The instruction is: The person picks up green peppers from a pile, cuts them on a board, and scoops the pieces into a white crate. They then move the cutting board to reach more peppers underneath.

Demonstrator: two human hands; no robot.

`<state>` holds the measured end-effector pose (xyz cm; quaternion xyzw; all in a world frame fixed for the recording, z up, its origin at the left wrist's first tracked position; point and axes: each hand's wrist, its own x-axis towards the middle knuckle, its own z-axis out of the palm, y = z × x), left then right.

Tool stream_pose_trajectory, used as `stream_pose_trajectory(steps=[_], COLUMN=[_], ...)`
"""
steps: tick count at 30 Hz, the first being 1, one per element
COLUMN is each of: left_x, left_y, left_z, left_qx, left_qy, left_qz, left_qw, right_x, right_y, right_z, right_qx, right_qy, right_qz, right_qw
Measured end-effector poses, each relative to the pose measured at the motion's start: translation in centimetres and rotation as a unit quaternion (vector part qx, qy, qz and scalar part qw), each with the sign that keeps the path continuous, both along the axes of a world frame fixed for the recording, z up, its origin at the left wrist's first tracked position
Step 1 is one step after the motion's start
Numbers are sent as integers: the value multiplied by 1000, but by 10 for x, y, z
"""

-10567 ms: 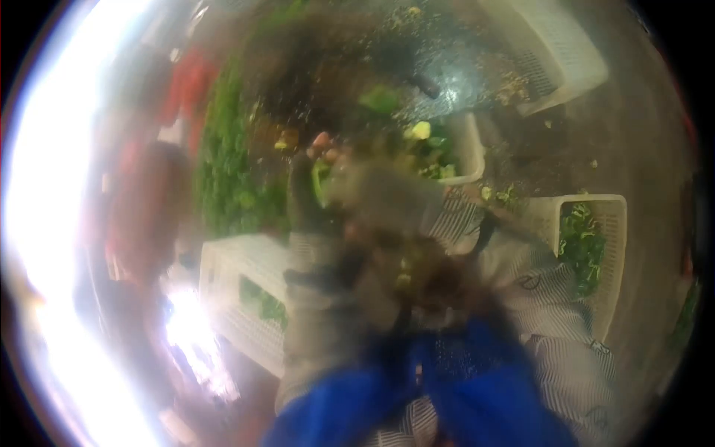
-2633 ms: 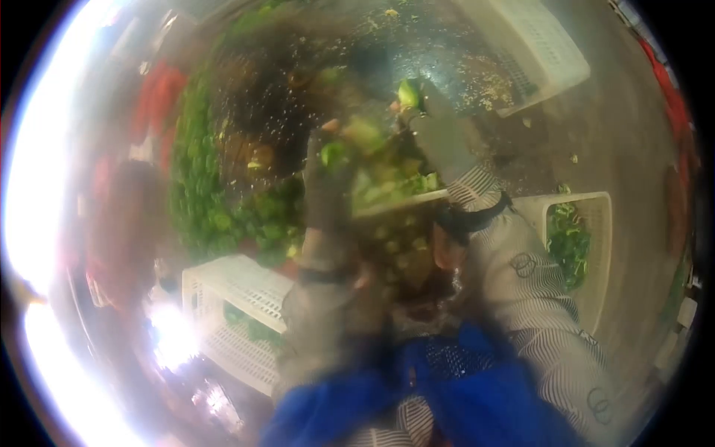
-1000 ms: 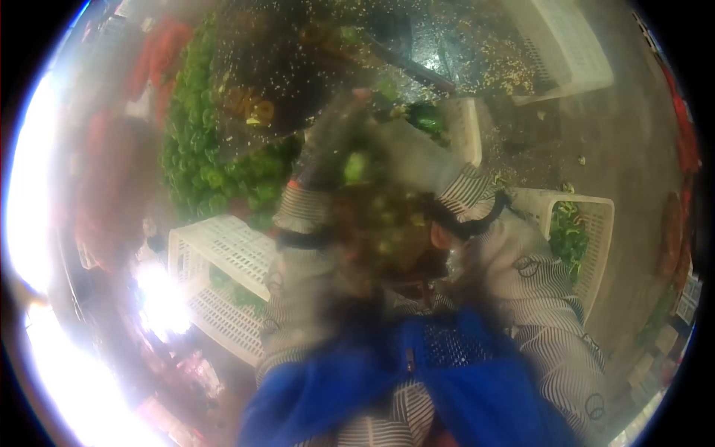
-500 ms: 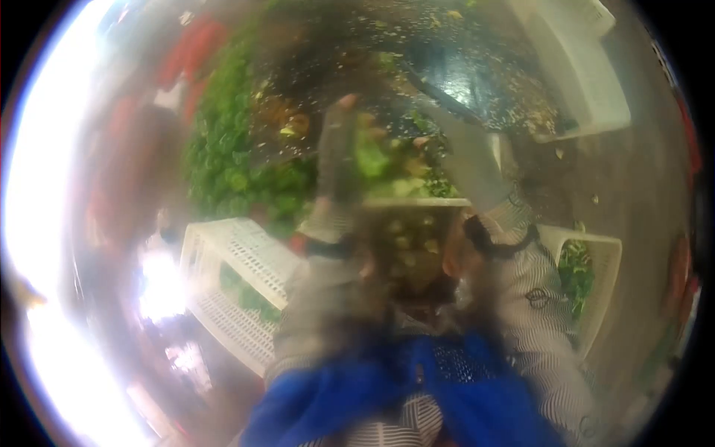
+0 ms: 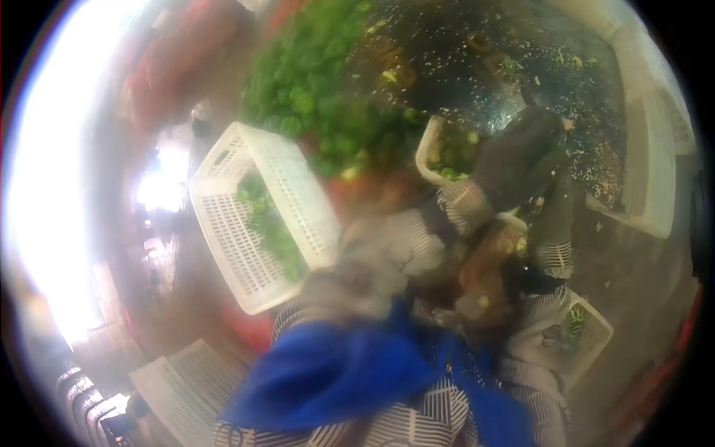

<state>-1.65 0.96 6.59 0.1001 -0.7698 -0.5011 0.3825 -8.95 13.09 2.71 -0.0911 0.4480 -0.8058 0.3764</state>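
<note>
Dark-gloved and smeared by motion, my left hand [image 5: 518,160] reaches across to the right over the work surface [image 5: 596,97]; its fingers are too blurred to read. My right hand [image 5: 553,197], also gloved, is just below and partly behind it. The dark tip of a knife [image 5: 530,95] seems to show beyond the left hand, in line with my right hand; its handle and most of its blade are hidden. Beside my left wrist is a white-rimmed container [image 5: 426,153] with green trimmings. Both forearms wear striped sleeves.
Leafy greens [image 5: 313,82] are heaped beyond my left arm. A white perforated basket [image 5: 298,197] holding leaves lies to the left, another basket [image 5: 596,335] at lower right. A large pale bin [image 5: 648,164] stands at far right. A person's red clothing [image 5: 186,59] shows at upper left.
The view has swung left, so the baskets and greens sit further right. My left hand has crossed over to my right hand. The knife, plain before, is now mostly hidden.
</note>
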Motion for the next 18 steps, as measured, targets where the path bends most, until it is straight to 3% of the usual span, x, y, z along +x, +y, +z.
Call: stream_pose_trajectory(steps=[1,2,3,4,5,7,8,9,11,12,14,15,16,17,18], left_x=[-1,0,1,3,13,49,68,97,168,201,271,305,338,365,389], left_y=[-6,-10,-13,-14,-19,-36,-47,-56,-77,-88,-99,-98,-94,-89,-79], left_z=[-2,-1,3,6,12,42,49,58,80,88,110,120,130,139,143], left_qx=[6,-38,-83,-142,-139,-175,-180,-186,-195,-195,-208,-219,-230,-240,-251], left_qy=[-1,-29,-56,-63,-62,-119,-130,-142,-179,-204,-280,-324,-372,-423,-474], left_qz=[3,11,18,89,94,125,137,160,226,266,367,415,458,490,510], left_qw=[1000,999,995,984,984,969,965,959,937,922,862,822,774,724,672], right_x=[-2,-7,-16,-35,-30,-17,-23,-29,-19,-10,20,54,103,180,237], right_y=[0,3,5,11,-1,-27,-29,-30,-40,-51,-83,-111,-129,-153,-168], right_z=[-6,-10,-16,-42,-21,53,36,31,29,30,27,36,55,76,87], right_qx=[6,183,329,306,304,301,274,435,501,500,268,230,119,254,369], right_qy=[-1,325,607,654,656,369,663,630,644,647,510,609,414,529,601], right_qz=[3,-16,-33,-58,-54,66,15,91,81,75,57,58,123,280,423], right_qw=[1000,928,722,690,688,877,697,637,572,571,816,757,894,760,569])
